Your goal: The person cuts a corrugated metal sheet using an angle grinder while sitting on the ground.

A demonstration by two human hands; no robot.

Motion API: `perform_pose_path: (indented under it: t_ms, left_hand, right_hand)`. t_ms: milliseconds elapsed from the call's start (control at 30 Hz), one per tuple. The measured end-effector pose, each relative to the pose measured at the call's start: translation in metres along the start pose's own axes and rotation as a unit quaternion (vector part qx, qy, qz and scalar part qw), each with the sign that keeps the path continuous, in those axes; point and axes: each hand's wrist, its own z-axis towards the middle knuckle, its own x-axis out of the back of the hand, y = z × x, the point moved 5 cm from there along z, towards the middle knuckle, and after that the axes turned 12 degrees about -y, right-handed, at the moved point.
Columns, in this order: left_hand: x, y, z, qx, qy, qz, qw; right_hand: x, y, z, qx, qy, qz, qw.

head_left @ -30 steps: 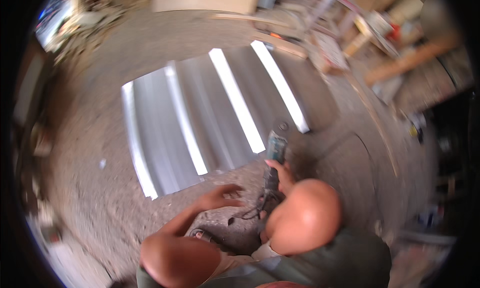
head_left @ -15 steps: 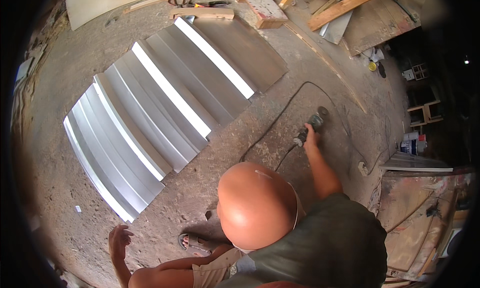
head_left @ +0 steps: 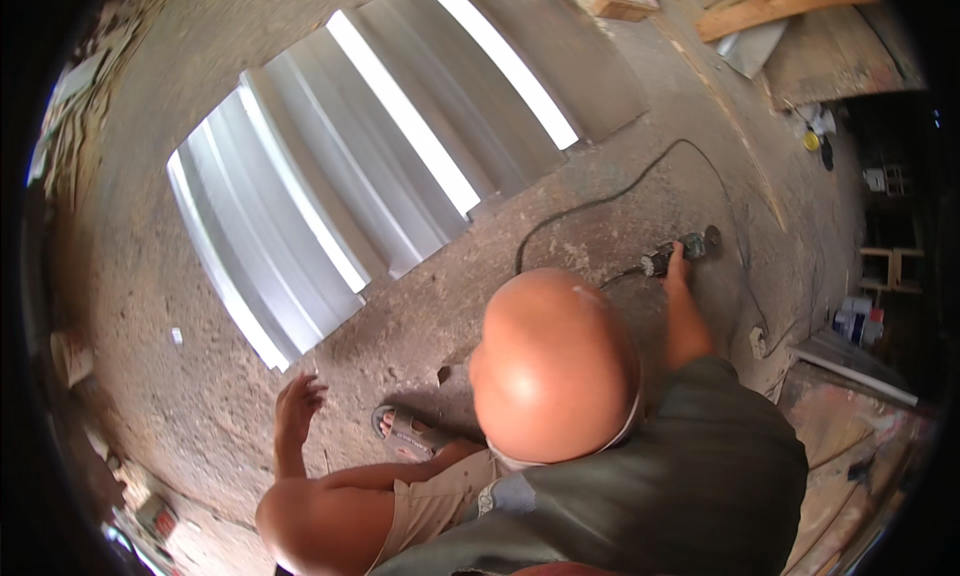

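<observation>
My right hand (head_left: 680, 263) is closed round the body of an angle grinder (head_left: 655, 261), held low over the floor. Its round disc (head_left: 712, 240) points to the right, and its cord trails off to the left behind my bent knee. Near the closest corner of a ribbed grey metal sheet (head_left: 400, 226), my left hand (head_left: 298, 408) hangs with its fingers apart and nothing in them. The sheet lies flat on the floor, with bright light along several ribs.
A black cord (head_left: 600, 204) loops across the concrete floor (head_left: 200, 406). At the upper right lie wooden boards (head_left: 790, 8) and a long thin batten (head_left: 725, 116). A worn wooden surface (head_left: 840, 426) stands at the lower right. My sandalled foot (head_left: 405, 431) rests between my hands.
The view has shifted, so the sheet sits higher and farther right. The grinder has turned, its disc now pointing more to the right. My left hand stays near the sheet's corner.
</observation>
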Motion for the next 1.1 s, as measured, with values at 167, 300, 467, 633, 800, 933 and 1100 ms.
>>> perform_pose_path:
  t_ms: [167, 300, 467, 633, 800, 933, 1100]
  left_hand:
    - [-0.025, -0.032, 0.03, -0.058, -0.08, -0.114, 0.989]
    - [-0.046, -0.022, 0.043, -0.093, -0.094, -0.151, 0.98]
    - [-0.067, -0.026, 0.04, -0.128, 0.022, -0.271, 0.954]
    - [-0.065, -0.045, 0.057, -0.262, 0.105, -0.41, 0.868]
    - [-0.061, -0.06, 0.069, -0.263, 0.062, -0.532, 0.802]
    - [-0.07, -0.047, 0.071, -0.262, 0.047, -0.529, 0.806]
    - [-0.081, -0.034, 0.074, -0.271, -0.026, -0.469, 0.84]
  right_hand:
    - [-0.001, -0.004, 0.029, -0.024, -0.108, -0.041, 0.993]
    - [-0.002, 0.004, 0.007, 0.068, -0.154, -0.07, 0.983]
    - [-0.051, -0.081, -0.087, 0.248, -0.153, -0.108, 0.951]
    - [-0.108, -0.082, -0.224, 0.36, -0.123, -0.135, 0.915]
    - [-0.203, -0.086, -0.186, 0.355, -0.23, -0.12, 0.898]
    - [-0.256, -0.083, -0.202, 0.117, -0.385, 0.004, 0.916]
    - [-0.281, -0.052, -0.179, 0.004, -0.41, 0.096, 0.907]
